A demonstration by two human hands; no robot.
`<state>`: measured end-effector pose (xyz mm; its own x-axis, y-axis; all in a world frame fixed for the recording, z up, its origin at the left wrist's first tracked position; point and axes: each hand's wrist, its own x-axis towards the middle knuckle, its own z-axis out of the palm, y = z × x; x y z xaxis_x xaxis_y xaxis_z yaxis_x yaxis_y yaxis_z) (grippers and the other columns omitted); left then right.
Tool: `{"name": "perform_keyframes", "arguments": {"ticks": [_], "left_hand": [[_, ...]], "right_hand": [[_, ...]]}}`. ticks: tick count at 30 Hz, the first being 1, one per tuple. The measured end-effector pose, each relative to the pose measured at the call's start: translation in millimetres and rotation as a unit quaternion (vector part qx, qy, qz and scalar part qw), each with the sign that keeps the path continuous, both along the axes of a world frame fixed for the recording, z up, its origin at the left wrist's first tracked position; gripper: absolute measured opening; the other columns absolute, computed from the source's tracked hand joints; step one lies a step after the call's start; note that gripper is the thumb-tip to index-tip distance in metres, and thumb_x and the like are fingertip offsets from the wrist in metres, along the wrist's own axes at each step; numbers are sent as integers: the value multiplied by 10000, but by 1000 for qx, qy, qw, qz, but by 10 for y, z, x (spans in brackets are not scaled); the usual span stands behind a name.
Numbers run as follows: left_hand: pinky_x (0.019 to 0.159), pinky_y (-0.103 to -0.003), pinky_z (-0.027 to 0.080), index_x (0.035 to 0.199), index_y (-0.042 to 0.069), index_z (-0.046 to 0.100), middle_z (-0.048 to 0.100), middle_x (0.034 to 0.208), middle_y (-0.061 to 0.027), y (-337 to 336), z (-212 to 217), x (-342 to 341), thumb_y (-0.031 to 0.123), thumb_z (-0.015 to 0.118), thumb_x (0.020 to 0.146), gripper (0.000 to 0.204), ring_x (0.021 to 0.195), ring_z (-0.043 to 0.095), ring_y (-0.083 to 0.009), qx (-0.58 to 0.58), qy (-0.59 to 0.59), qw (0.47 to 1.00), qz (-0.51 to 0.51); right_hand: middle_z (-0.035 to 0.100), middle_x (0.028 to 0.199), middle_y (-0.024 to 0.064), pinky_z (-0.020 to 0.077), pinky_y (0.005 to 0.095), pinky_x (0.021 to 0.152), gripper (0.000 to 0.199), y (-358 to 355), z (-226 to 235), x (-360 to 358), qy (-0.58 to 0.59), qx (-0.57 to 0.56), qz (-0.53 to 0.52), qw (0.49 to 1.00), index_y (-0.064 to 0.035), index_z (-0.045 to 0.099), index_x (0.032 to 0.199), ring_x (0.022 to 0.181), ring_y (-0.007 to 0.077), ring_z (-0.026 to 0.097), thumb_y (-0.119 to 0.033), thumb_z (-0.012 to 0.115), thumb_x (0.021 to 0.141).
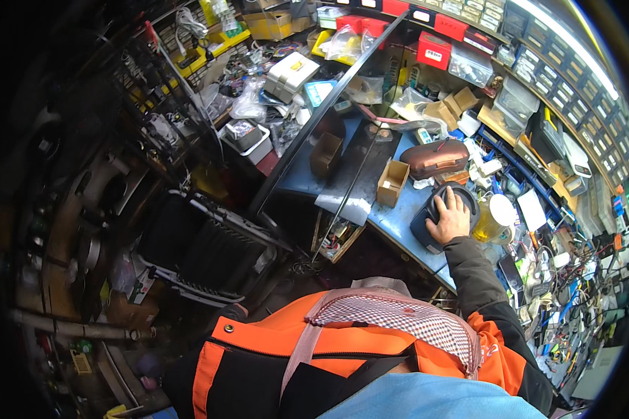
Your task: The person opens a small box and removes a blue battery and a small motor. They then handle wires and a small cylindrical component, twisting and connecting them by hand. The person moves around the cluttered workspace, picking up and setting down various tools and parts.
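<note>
My right hand (454,218) lies on top of a dark blue, rounded container (426,230) with a dark lid, at the right of the blue bench. Its fingers are spread over the lid. Just right of it stands a clear jar (488,222) with yellow contents and a white lid. Behind the container sits a brown zipped case (435,159), and to its left an open cardboard box (393,183). Beside my orange and black jacket, a small dim patch at the sleeve's end may be my left hand (239,310); its fingers cannot be made out.
A dark-framed pane (328,105) rises at the left of the bench (398,237). Cables and small parts crowd the right side (559,286). Drawer cabinets (573,77) line the wall. A black folding chair (210,244) stands at the left. An open drawer (342,241) juts below.
</note>
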<state>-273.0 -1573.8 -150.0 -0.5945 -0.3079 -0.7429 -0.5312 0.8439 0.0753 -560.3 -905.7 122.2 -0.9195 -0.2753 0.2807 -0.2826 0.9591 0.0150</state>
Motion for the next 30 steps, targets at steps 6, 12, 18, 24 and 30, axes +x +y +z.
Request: {"name": "perform_keyframes", "arguments": {"ticks": [6,12,18,24,30], "left_hand": [[982,-488,570,1197,70,807,785,1154,-210,-426,153,886,456,723,941,470,1104,729,-413,-33,-20,999,-6],[978,-487,576,1172,34,802,780,1156,-227,-212,1637,1326,394,793,896,454,1107,728,-413,-84,105,984,119],[980,-512,569,1332,9,721,759,1237,-219,-469,2358,1796,287,855,890,540,1162,709,-407,-94,233,936,248],[1015,-467,559,1268,14,751,766,1216,-233,-1383,3128,952,363,898,822,585,1170,716,-393,-26,197,975,96],[1029,-472,554,1322,5,705,747,1263,-235,-2603,4311,-1077,363,887,829,636,1195,710,-382,-219,332,917,16]], "right_hand": [[392,1698,226,439,605,1097,810,-14,-55,-73,4,9,2,1000,-160,588,1507,1468,430,468,-444,837,790],[365,1694,282,436,612,1119,822,83,-52,32,-30,31,-42,998,-171,522,1574,1510,445,430,-442,812,854],[382,1670,268,421,638,1133,925,0,-111,-113,-94,67,-28,993,-215,416,1660,1563,440,353,-462,831,872],[298,1743,177,325,738,1192,1032,-165,11,-177,-185,114,-91,972,-322,305,1699,1631,376,249,-444,875,847],[310,1729,85,252,779,1197,1048,-370,80,-53,-189,147,-186,953,-397,279,1703,1617,400,234,-421,878,844]]}}
